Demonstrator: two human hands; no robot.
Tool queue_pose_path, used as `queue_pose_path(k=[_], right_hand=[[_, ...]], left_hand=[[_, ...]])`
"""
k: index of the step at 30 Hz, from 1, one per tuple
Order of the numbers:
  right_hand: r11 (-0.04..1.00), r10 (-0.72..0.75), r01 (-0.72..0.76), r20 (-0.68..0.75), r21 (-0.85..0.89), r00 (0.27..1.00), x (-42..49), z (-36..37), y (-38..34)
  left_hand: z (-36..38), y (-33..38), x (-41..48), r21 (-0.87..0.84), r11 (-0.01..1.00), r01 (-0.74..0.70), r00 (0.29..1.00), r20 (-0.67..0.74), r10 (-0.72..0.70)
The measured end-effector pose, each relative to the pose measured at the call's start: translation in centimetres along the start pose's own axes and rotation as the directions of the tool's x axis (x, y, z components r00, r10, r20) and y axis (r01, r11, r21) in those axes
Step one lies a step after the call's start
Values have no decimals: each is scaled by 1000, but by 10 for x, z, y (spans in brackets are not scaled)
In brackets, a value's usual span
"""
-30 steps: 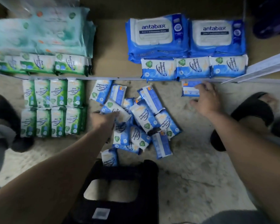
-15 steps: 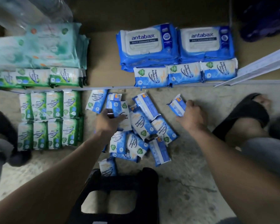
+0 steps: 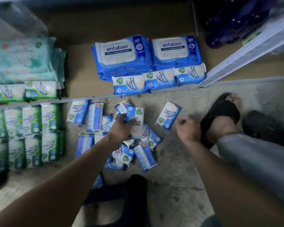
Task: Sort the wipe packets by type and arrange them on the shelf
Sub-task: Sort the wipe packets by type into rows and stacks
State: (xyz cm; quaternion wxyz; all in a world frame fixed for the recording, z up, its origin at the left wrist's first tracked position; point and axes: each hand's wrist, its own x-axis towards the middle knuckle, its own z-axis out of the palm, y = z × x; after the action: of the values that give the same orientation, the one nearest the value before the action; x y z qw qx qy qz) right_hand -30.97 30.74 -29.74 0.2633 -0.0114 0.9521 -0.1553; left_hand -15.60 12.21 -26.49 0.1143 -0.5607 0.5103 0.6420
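A loose pile of small blue wipe packets (image 3: 146, 154) lies on the concrete floor in front of the shelf (image 3: 82, 71). My left hand (image 3: 121, 128) grips one blue packet (image 3: 136, 118) lifted above the pile. My right hand (image 3: 188, 128) hovers with curled fingers just right of a single blue packet (image 3: 168, 114) and holds nothing that I can see. On the shelf, three small blue packets (image 3: 159, 79) stand in a row before two large antabax packs (image 3: 146, 53). Small green packets (image 3: 41, 90) sit at the shelf's left.
Green packets (image 3: 31, 135) lie in neat rows on the floor at left. Large teal packs (image 3: 23, 59) fill the shelf's left end. A black stool (image 3: 121, 202) stands below the pile. My sandalled foot (image 3: 220, 117) is at right, below a white slanted rail (image 3: 252, 45).
My left hand has picked a blue packet out of the pile and lifted it. My right hand drew back from the shelf edge, and the packet it carried now sits apart from it.
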Motion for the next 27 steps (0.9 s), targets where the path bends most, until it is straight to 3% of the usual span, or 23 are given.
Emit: queue_pose_path(k=[5, 9, 13, 15, 18, 22, 27], right_hand=[[998, 2, -4, 25, 69, 1000, 7, 5, 0], [996, -48, 44, 42, 79, 998, 14, 16, -10], [992, -85, 84, 6, 93, 996, 16, 25, -13], [988, -101, 98, 17, 123, 995, 17, 26, -11], [975, -193, 195, -33, 109, 981, 18, 25, -8], [949, -300, 309, -120, 61, 946, 19, 21, -10], [959, -283, 282, -23, -15, 959, 17, 23, -9]], left_hand=[[15, 4, 9, 7, 1000, 28, 999, 44, -29], [8, 11, 24, 181, 983, -44, 998, -27, 50], [6, 25, 36, 272, 954, -128, 992, 25, 126], [8, 32, 40, 390, 907, -161, 987, 57, 151], [13, 38, 44, 608, 756, -240, 969, 102, 226], [28, 33, 42, 633, 722, -279, 917, -49, 396], [46, 11, 42, 634, 757, -159, 904, -215, 371]])
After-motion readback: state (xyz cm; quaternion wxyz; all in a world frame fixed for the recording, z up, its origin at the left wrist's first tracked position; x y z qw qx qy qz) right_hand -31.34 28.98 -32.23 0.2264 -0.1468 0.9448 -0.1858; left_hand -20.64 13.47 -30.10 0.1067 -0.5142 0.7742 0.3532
